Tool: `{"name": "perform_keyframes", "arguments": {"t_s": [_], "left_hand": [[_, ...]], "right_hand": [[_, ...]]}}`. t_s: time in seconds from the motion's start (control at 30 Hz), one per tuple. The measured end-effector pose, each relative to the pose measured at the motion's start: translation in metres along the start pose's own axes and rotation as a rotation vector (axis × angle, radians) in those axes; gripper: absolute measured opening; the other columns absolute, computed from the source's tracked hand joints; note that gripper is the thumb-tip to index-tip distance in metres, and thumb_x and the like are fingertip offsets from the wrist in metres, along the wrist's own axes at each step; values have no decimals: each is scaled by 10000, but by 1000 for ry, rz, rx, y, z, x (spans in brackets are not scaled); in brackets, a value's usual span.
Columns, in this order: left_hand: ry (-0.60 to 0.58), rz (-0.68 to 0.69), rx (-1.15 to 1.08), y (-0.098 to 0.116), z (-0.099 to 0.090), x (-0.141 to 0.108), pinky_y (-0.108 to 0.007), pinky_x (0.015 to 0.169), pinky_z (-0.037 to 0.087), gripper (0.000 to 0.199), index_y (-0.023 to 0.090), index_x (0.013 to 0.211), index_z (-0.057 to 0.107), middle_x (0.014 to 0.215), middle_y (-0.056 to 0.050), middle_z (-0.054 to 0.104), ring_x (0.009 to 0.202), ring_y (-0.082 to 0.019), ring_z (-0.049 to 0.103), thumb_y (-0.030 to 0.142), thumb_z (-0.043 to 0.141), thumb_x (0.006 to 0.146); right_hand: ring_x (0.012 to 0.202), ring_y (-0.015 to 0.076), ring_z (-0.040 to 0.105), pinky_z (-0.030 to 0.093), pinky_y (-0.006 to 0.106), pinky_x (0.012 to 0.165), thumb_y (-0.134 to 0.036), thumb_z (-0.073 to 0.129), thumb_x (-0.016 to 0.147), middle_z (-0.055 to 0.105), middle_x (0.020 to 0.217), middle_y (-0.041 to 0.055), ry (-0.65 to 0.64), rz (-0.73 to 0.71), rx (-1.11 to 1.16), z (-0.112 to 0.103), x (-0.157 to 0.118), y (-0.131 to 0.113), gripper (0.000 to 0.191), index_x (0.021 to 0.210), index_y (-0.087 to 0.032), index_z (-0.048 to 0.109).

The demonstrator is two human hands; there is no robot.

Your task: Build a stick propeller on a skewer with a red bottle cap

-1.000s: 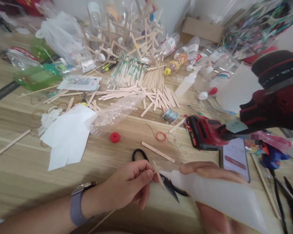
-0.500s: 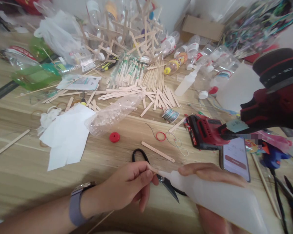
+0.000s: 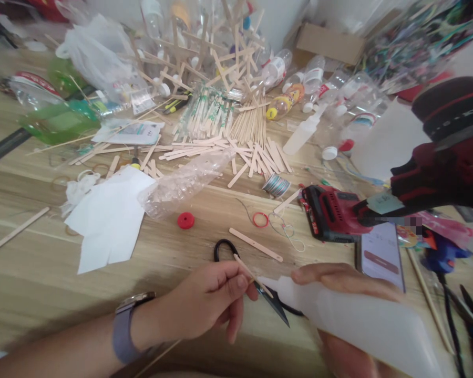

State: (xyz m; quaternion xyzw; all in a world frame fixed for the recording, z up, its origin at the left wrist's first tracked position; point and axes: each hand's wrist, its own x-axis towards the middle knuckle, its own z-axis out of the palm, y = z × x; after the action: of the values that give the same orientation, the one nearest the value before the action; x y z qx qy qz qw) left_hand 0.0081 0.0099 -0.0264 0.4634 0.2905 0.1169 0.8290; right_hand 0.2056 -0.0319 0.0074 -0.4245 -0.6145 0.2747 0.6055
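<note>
Between the thumb and fingers of my left hand [image 3: 216,299] is a thin wooden stick [image 3: 262,286], slanting down to the right. My right hand [image 3: 347,294] is wrapped round a white squeeze bottle [image 3: 362,317], whose narrow nozzle points left and is close to the stick; whether they touch is hard to tell. Black-handled scissors [image 3: 224,242] lie on the table beneath both, their blades partly hidden. Just beyond them rests a flat wooden craft stick [image 3: 256,244]. A red disc [image 3: 185,220] lies further left.
A red and black cordless drill [image 3: 335,210] stands at the right beside a phone [image 3: 382,254]. White paper [image 3: 112,220], a crumpled plastic bottle [image 3: 185,184] and a thread spool [image 3: 276,185] lie mid-table. Craft sticks [image 3: 260,157] and plastic bottles [image 3: 313,79] crowd the back.
The stick in my left hand has turned and shows more of its length, slanting across the fingertips. The bottle in my right hand has shifted slightly right, its nozzle tip back from the fingers.
</note>
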Motion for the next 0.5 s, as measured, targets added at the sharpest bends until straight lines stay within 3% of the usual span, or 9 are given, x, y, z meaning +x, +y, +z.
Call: {"name": "perform_keyframes", "arguments": {"t_s": [0.5], "left_hand": [[21,-31,-67,2,1,-2,-182,412,233,471,162,918,571,467,74,510,388,-59,369,626,542,840]], "right_hand": [[716,228,722,612,321,613,-581,691,760,764,872,50,-104,19,-58,-6,2,1,435,1051,-259,662]]}}
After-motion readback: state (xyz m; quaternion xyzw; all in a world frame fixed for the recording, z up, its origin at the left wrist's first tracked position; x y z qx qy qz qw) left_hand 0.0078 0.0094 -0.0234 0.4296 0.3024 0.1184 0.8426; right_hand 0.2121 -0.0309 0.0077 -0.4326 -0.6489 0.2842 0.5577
